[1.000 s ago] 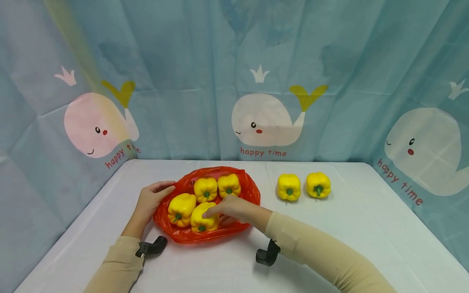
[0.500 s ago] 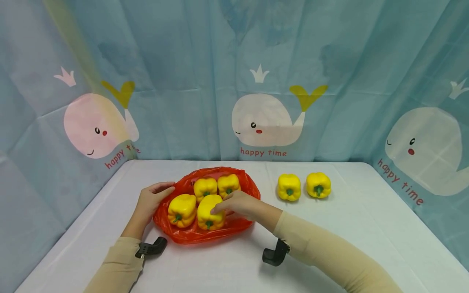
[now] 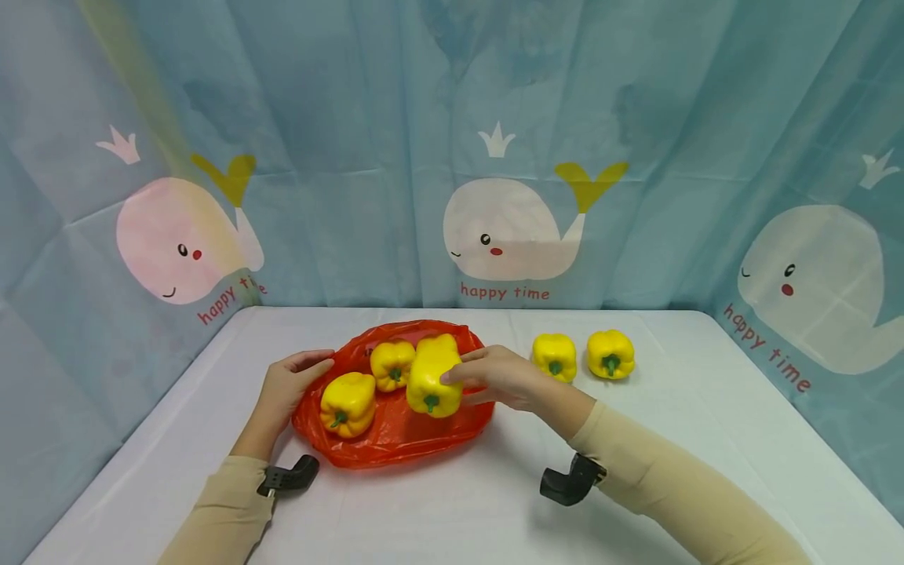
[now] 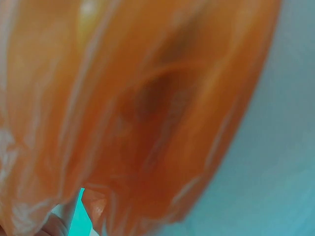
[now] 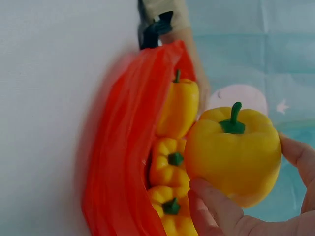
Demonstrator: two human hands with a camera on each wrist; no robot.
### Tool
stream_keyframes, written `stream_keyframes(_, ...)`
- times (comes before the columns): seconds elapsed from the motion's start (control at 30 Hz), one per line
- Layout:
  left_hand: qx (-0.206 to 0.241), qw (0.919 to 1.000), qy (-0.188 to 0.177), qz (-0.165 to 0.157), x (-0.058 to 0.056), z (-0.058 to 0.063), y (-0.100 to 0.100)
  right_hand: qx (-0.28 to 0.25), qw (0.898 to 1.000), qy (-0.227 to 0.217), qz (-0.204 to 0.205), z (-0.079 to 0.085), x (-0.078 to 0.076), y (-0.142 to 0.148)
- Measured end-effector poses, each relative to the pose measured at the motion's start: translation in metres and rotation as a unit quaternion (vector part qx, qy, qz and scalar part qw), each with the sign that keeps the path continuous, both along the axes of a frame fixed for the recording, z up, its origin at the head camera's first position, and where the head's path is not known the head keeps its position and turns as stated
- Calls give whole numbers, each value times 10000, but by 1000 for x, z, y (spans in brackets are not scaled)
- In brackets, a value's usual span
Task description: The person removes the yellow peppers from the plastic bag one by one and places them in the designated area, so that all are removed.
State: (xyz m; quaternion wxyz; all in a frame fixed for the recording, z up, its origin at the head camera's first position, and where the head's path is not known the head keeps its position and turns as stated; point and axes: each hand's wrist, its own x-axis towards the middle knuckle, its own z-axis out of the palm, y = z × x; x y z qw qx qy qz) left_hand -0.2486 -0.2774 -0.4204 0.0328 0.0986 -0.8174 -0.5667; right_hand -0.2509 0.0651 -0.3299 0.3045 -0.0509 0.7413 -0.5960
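Note:
My right hand point(image 3: 508, 378) holds a yellow bell pepper point(image 3: 432, 377) by its side, thumb and fingers around it. In the right wrist view this bell pepper point(image 5: 231, 157) is lifted above the red plastic bag point(image 5: 123, 147), its green stem showing. At the bag's left rim, my left hand point(image 3: 282, 388) pinches the plastic. Inside the open red plastic bag point(image 3: 395, 451) lie a front-left bell pepper point(image 3: 348, 404) and a rear bell pepper point(image 3: 391, 362). A third bell pepper point(image 5: 172, 209) shows in the right wrist view but hides behind the held one from the head.
Two more yellow bell peppers, a left one point(image 3: 555, 357) and a right one point(image 3: 610, 355), stand on the white table point(image 3: 678, 439) right of the bag. A blue curtain point(image 3: 381, 235) with printed whales hangs behind the table.
My right hand has raised the bell pepper from the front of the bag, up and to the right. My left hand has stayed at the bag's left rim.

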Motion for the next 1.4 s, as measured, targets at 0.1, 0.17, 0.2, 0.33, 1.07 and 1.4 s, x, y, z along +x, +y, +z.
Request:
stream_keyframes(0.1,-50,10000,5,-24,0,1,0,-49,10000,-3,16,6,1,13)
stream_keyframes(0.17,-83,10000,7,-39,0,1,0,-31,10000,38,-14,10,3,22)
stream_keyframes(0.2,-90,9999,-4,-45,1,1,0,-26,10000,60,-30,12,3,26)
stream_keyframes(0.33,-55,10000,-53,-29,1,-1,-1,-102,9998,93,-111,16,5,43)
stream_keyframes(1.07,-110,9999,-68,-10,1,-2,0,-142,9987,274,-404,27,2,126)
stream_keyframes(1.4,-51,10000,-57,8,0,-1,1,234,9974,324,-594,35,-11,171)
